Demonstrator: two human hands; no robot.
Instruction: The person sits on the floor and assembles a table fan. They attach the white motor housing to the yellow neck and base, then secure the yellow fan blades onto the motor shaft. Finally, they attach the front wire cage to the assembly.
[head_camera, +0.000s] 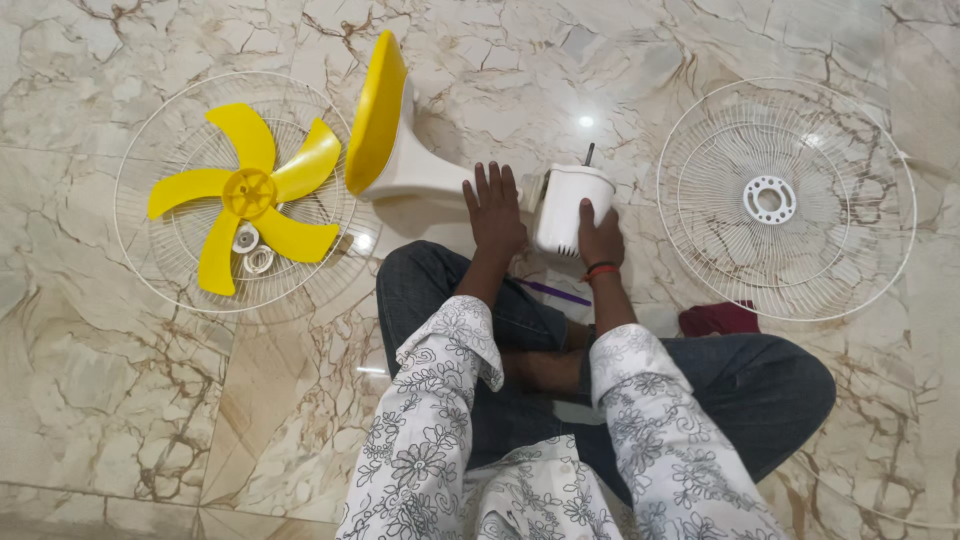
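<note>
Head cam, looking down: I sit cross-legged on the marble floor (120, 400) w/ a table fan in pieces around me. My left hand (495, 208) lies flat, fingers spread, pressing on the neck of the white stand (415, 165), which is tipped on its side so its yellow-faced base (375, 110) stands up on edge. My right hand (600, 235) wraps the white motor housing (570, 205), fingers curled on it, prob. to steady it; shaft (589, 153) points away from me. Count: 2 wire guards, one at left (145, 150) carrying the 1 yellow five-blade impeller (250, 192) plus 2 small ring nuts (252, 250) (kept there, I'd judge, so they don't roll off), one at right (880, 200) lying bare. 1 purple pen-like tool (555, 291) on my lap, 1 dark red cloth (718, 319) by my right knee
</note>
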